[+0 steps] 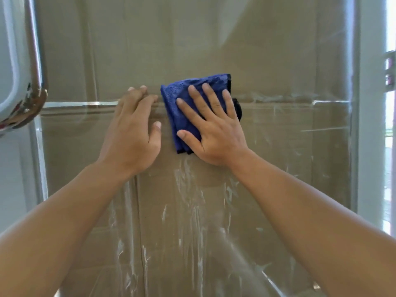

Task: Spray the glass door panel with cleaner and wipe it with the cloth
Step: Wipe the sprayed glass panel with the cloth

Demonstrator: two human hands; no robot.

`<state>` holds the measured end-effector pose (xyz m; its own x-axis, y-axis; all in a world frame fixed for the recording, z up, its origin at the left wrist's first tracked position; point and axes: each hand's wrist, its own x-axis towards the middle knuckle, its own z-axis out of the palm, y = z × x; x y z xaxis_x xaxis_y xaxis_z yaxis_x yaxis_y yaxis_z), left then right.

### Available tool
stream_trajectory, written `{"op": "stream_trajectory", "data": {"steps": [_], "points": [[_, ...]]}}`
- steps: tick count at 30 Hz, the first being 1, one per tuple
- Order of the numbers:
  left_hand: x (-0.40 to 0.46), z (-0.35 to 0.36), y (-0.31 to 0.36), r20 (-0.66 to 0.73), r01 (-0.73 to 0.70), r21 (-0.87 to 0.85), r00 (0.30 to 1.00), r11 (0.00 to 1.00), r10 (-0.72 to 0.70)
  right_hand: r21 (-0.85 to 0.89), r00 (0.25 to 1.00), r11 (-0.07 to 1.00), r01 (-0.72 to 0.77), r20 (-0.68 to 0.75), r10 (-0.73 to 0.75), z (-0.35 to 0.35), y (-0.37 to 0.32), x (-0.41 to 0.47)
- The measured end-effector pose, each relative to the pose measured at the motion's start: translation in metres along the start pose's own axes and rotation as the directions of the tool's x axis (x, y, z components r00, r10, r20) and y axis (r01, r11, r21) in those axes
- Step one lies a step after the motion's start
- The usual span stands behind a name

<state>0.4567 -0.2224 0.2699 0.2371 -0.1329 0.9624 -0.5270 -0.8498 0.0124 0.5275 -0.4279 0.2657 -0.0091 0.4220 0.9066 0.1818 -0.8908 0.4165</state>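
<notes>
Wiping step underway: right hand (pixel 216 133), fingers flat and spread, presses blue cloth (pixel 192 108) on glass door panel (pixel 278 61); left hand (pixel 132 133) rests flat beside. Streaks below likely need the next passes.

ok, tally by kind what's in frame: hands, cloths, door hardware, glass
Hands: 2, left hand bare on the glass, right hand flat on the cloth
Blue cloth: 1
Chrome handle: 1
Glass door panel: 1
Total: 5

A curved chrome handle (pixel 35 61) stands at left; daylight enters past a white frame (pixel 371 103) at right.
</notes>
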Motion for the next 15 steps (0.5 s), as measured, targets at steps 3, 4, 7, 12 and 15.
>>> {"op": "stream_trajectory", "data": {"steps": [3, 4, 7, 12, 15], "points": [[0.002, 0.006, 0.003, 0.032, -0.041, 0.026, 0.999, 0.999, 0.04, 0.045, 0.92, 0.92, -0.39, -0.022, 0.392, 0.0, 0.012, 0.001], [0.002, 0.008, 0.004, 0.052, -0.054, 0.031, 0.997, 0.998, 0.052, 0.069, 0.854, 0.851, -0.52, 0.012, 0.52, 0.0, 0.011, 0.003], [0.002, 0.015, 0.007, 0.09, -0.084, 0.056, 0.993, 0.995, 0.079, 0.047, 0.89, 0.889, -0.455, 0.018, 0.455, -0.001, 0.008, 0.0], [0.003, 0.027, 0.012, 0.099, -0.094, 0.209, 0.992, 0.973, 0.075, -0.014, 0.998, 0.998, -0.062, -0.006, 0.062, 0.0, 0.042, -0.022], [0.001, 0.032, 0.017, 0.083, -0.059, 0.234, 0.996, 0.97, 0.041, 0.064, 0.834, 0.832, -0.551, 0.038, 0.55, -0.003, 0.055, -0.021]]}}
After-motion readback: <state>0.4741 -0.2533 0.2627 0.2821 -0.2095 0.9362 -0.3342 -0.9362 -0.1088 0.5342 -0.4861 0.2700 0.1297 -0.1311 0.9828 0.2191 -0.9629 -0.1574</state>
